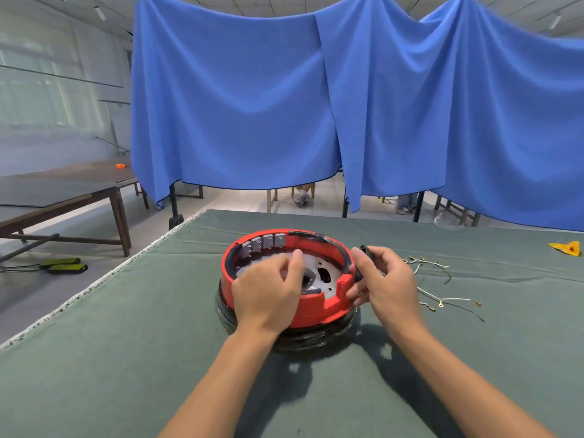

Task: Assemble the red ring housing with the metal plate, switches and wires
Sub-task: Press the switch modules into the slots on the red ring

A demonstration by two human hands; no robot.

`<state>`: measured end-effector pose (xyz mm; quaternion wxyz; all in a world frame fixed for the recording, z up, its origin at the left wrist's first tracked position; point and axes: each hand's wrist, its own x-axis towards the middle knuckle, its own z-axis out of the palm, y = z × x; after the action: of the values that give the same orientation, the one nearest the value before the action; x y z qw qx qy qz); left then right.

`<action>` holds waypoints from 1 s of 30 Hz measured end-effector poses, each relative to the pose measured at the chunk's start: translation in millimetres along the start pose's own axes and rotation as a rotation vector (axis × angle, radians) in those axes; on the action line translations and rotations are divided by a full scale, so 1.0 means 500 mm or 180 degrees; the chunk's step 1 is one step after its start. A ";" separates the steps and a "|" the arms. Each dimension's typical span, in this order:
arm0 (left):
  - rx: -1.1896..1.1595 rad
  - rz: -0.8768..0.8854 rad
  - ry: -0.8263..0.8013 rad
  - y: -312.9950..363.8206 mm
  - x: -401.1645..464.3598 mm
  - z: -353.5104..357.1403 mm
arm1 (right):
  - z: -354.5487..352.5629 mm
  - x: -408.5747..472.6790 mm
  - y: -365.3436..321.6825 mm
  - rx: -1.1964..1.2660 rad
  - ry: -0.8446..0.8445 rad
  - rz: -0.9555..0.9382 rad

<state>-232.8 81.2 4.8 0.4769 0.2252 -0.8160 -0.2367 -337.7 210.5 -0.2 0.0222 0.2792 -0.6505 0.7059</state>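
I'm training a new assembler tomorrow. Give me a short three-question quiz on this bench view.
1. True or false: the loose wires lie on the cloth to the right of the red ring housing.
2. How many grey switches sit in a row on the ring's far inner wall?
3. Which hand holds a small black part at the ring's rim? A) left hand B) right hand C) neither

Key: 1. true. 2. four. 3. B.
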 end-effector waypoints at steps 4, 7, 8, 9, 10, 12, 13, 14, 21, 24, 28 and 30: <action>0.0166 0.0045 0.0255 -0.031 0.007 -0.022 | 0.012 -0.007 -0.011 0.0086 -0.0248 0.0031; 0.0319 0.0407 0.0243 -0.013 -0.004 -0.020 | 0.028 -0.018 -0.013 0.0311 -0.0543 0.0268; 0.0341 0.0524 0.0161 -0.006 -0.009 -0.016 | 0.032 -0.021 -0.016 0.0352 -0.0610 0.0322; 0.0366 0.0596 0.0046 -0.001 -0.015 -0.012 | 0.034 -0.022 -0.020 0.0372 -0.0669 0.0365; 0.0431 0.0618 -0.0063 0.000 -0.019 -0.010 | 0.034 -0.023 -0.024 0.0396 -0.0727 0.0413; 0.0684 0.0593 -0.0194 -0.002 -0.022 -0.007 | 0.031 -0.023 -0.032 0.0453 -0.0857 0.0515; 0.0781 0.0574 -0.0227 -0.004 -0.022 -0.007 | 0.030 -0.023 -0.036 0.0473 -0.0903 0.0545; 0.0837 0.0561 -0.0240 -0.006 -0.021 -0.008 | 0.030 -0.022 -0.038 0.0484 -0.0925 0.0549; 0.0843 0.0625 -0.0221 -0.001 -0.020 -0.012 | 0.028 -0.036 -0.024 -0.0095 -0.0464 -0.0012; 0.0847 0.0577 -0.0261 -0.007 -0.019 -0.010 | 0.024 -0.037 -0.020 -0.0271 -0.0408 -0.0199; 0.0494 0.0499 -0.0262 0.003 -0.021 -0.017 | 0.020 -0.038 -0.023 -0.0462 -0.0388 -0.0326; 0.0142 0.0574 -0.0045 0.018 -0.021 -0.024 | 0.018 -0.042 -0.024 -0.0839 -0.0314 -0.0584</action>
<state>-218.8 92.1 8.5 0.4853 0.1597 -0.8414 -0.1761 -312.1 211.1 2.0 0.0911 0.3665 -0.7096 0.5949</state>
